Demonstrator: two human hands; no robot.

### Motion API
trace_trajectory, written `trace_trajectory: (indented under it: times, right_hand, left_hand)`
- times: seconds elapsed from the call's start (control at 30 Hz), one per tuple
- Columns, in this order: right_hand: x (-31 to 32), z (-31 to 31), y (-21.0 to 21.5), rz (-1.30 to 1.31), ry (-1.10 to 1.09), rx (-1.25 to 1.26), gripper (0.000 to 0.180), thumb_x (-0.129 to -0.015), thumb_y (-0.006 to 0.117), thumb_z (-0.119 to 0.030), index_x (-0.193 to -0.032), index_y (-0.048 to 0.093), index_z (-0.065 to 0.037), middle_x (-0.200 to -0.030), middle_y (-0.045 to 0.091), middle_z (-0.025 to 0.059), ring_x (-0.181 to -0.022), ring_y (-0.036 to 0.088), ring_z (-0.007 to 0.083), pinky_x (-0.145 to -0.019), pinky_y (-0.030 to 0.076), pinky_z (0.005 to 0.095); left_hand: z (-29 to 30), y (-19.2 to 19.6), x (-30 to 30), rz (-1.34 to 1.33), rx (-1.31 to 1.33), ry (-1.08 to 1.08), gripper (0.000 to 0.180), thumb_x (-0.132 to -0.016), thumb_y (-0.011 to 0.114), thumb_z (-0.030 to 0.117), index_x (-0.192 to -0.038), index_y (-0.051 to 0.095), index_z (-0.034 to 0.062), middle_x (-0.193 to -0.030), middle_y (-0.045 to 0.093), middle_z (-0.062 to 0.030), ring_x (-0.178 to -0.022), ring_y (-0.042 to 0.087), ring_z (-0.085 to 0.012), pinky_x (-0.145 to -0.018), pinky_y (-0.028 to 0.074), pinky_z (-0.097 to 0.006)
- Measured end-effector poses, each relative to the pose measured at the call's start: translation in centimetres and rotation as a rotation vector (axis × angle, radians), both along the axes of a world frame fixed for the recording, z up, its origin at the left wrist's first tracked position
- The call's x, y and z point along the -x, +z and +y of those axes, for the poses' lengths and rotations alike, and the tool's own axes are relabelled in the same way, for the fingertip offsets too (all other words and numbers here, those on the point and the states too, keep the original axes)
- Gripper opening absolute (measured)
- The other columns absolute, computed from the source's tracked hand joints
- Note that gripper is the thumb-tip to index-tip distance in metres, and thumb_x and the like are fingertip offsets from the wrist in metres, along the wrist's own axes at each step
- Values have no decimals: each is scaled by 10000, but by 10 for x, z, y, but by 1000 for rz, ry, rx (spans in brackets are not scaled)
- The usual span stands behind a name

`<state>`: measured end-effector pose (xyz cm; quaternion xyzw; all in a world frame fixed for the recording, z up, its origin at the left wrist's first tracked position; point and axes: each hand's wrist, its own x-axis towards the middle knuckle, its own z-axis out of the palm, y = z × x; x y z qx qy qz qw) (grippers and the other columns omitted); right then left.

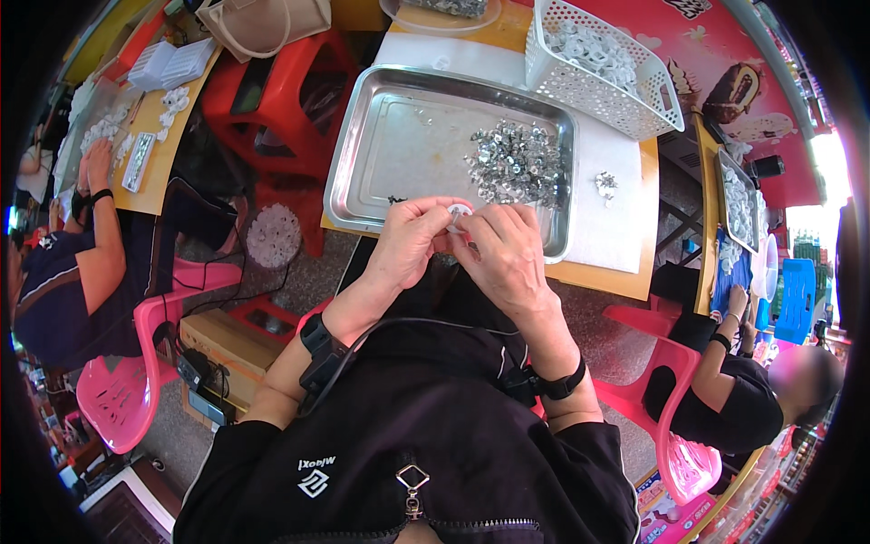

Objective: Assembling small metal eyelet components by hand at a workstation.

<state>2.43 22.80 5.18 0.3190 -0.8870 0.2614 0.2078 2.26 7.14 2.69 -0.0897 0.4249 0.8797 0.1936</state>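
A small white round plastic part [459,210] is pinched between my two hands, just over the near edge of a metal tray [399,150]. My left hand [405,242] grips it with thumb and forefinger. From the other side, the fingertips of my right hand [507,243] press on it; whether they also hold a tiny metal piece is hidden. A heap of small shiny metal pieces [521,163] lies in the right half of the tray. A few dark bits [396,199] sit by the tray's near edge, left of my hands.
A white perforated basket [625,86] of white and clear parts stands at the far right. Beside the tray lies a small cluster of metal pieces [605,185]. Red stools [272,100] stand left. People work at tables on both sides, near pink chairs [118,390].
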Motion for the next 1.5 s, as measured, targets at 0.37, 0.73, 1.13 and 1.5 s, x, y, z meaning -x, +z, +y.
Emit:
trace_trajectory:
  times: [0.37, 0.73, 1.13, 1.5]
  right_hand:
    - [-2, 0, 2, -29, -28, 36, 215, -641, 759, -54, -819, 638, -68, -780, 598, 33, -745, 600, 205, -749, 442, 348]
    - [-5, 0, 2, -6, -16, 13, 205, -642, 752, -49, -803, 626, -61, -749, 569, 42, -705, 582, 214, -720, 435, 357]
    - [-9, 5, 2, -30, -7, 57, 243, -659, 739, -57, -874, 627, -78, -758, 553, 41, -722, 586, 213, -733, 424, 355]
    - [-6, 14, 6, 37, -29, 89, 328, -691, 758, -64, -999, 657, -114, -813, 572, 4, -767, 585, 177, -732, 410, 337]
  left_hand:
    - [-5, -1, -1, 17, 13, -96, 263, -939, 485, 102, -1098, 616, -61, -981, 663, -87, -874, 660, -147, -790, 549, -293]
    - [-4, -3, -4, 33, 13, -108, 243, -938, 483, 96, -1062, 631, -52, -942, 658, -77, -840, 653, -133, -763, 548, -282]
    - [-3, -1, -6, 23, 28, -134, 205, -934, 531, 63, -1064, 632, -59, -961, 664, -92, -859, 658, -143, -773, 557, -281]
    - [-15, 19, -1, 67, -91, -285, 366, -990, 485, 154, -1281, 514, -65, -1187, 609, -124, -1075, 605, -168, -949, 496, -324]
